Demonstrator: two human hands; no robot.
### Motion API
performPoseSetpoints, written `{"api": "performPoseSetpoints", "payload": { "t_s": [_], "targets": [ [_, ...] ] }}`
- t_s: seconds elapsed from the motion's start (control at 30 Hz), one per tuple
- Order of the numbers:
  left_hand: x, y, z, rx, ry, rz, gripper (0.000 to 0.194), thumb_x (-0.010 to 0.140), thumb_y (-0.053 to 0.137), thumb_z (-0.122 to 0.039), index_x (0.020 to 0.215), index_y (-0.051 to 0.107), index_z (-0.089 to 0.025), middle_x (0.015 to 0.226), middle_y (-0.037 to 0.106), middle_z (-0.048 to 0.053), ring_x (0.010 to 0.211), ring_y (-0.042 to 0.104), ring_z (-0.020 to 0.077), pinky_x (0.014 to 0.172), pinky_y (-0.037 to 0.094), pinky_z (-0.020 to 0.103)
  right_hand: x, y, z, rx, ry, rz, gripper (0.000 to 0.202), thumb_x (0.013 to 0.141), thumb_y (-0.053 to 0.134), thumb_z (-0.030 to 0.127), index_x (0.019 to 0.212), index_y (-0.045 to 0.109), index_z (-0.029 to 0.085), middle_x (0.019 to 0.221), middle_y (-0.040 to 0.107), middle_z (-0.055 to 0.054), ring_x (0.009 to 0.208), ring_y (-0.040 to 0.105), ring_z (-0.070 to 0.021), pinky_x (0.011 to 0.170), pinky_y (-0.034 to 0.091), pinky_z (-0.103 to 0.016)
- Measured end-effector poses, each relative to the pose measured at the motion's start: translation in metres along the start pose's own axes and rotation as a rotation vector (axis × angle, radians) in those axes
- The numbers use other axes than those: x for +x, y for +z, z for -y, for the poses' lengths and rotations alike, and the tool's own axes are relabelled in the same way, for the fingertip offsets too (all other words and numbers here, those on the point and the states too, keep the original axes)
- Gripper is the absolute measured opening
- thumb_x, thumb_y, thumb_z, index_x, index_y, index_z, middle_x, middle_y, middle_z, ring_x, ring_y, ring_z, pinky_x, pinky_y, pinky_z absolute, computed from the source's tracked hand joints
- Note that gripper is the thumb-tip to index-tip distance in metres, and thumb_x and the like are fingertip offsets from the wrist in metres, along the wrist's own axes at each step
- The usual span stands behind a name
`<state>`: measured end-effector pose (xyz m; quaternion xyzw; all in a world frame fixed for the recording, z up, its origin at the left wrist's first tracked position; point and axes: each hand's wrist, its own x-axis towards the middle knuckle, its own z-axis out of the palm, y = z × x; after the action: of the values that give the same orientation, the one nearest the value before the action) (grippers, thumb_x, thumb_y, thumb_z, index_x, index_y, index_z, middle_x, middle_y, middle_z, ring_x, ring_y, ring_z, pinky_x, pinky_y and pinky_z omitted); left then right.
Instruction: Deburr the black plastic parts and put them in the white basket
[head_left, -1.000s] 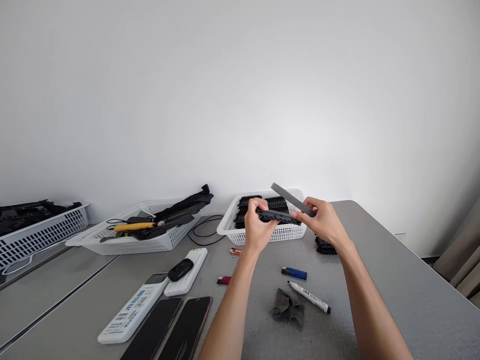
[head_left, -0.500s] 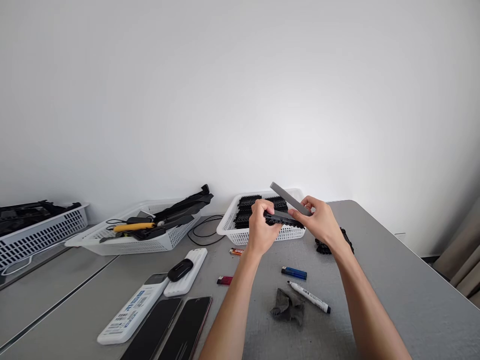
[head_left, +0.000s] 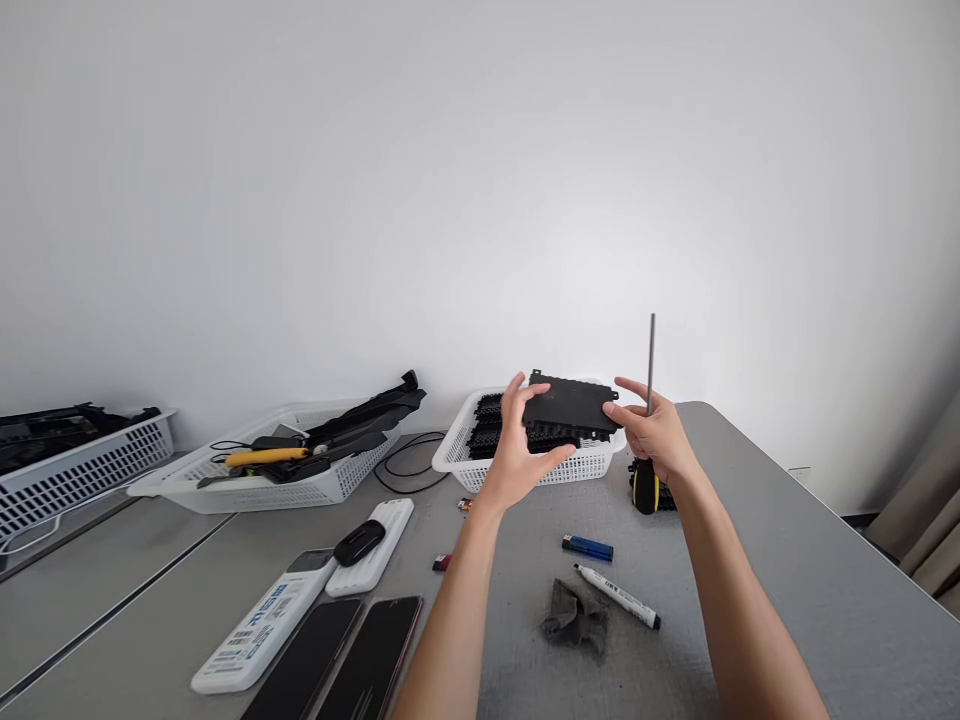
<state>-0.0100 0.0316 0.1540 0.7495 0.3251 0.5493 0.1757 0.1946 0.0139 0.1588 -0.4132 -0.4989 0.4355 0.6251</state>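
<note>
My left hand (head_left: 519, 445) is at the left side of a black plastic panel (head_left: 571, 405), fingers at its upper left and thumb along its lower edge. The panel is in the air with its smooth, flat face towards me; small tabs stick out at its corners. My right hand (head_left: 651, 428) holds a flat metal file (head_left: 651, 360), its blade upright and seen edge-on. The black and yellow file handle (head_left: 645, 490) shows below the palm. My right thumb touches the panel's right edge, and the index finger is stretched out.
Behind my hands a white basket (head_left: 454, 456) holds several ribbed black parts. Another white basket (head_left: 300, 492) has black pieces and a yellow-handled tool. A blue lighter (head_left: 587, 547), a marker (head_left: 618, 596), a grey cloth (head_left: 576, 618), phones (head_left: 369, 660) and power banks (head_left: 259, 625) lie nearer.
The panel has turned from nearly edge-on to face me. The file has swung off it to upright at the right. My left fingers have spread from a tight grip.
</note>
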Motion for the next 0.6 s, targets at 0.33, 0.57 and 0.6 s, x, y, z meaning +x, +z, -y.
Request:
{"api": "performPoseSetpoints", "payload": {
  "t_s": [0.33,0.57,0.6],
  "targets": [
    [0.005,0.012,0.016,-0.323,-0.363,-0.191,0.063,0.067,0.083,-0.036,0.124,0.057,-0.025,0.116,0.066,0.013,0.104,0.067,0.0277,0.082,0.058,0.039,0.008,0.001,-0.012,-0.184,-0.084,0.025,0.059,0.065,0.081,0.051,0.11,0.068,0.015,0.076,0.068,-0.005,0.05,0.045,-0.0101,0.047,0.032,-0.024],
    [0.007,0.003,0.024,-0.165,-0.265,-0.231,0.037,0.063,0.079,-0.022,0.096,0.062,-0.021,0.094,0.066,0.004,0.087,0.064,0.0215,0.079,0.051,0.036,0.008,-0.002,-0.011,-0.341,-0.148,-0.053,0.05,0.071,0.073,0.065,0.075,0.061,0.017,0.065,0.059,-0.002,0.051,0.043,-0.0108,0.049,0.032,-0.024],
    [0.007,0.003,0.024,-0.11,-0.237,-0.227,0.033,0.064,0.078,-0.021,0.093,0.062,-0.021,0.092,0.066,0.003,0.086,0.063,0.0212,0.08,0.05,0.036,0.006,-0.002,-0.01,-0.329,-0.166,-0.041,0.054,0.076,0.064,0.07,0.067,0.053,0.018,0.06,0.054,-0.001,0.049,0.039,-0.0101,0.047,0.029,-0.024]
  ]
}}
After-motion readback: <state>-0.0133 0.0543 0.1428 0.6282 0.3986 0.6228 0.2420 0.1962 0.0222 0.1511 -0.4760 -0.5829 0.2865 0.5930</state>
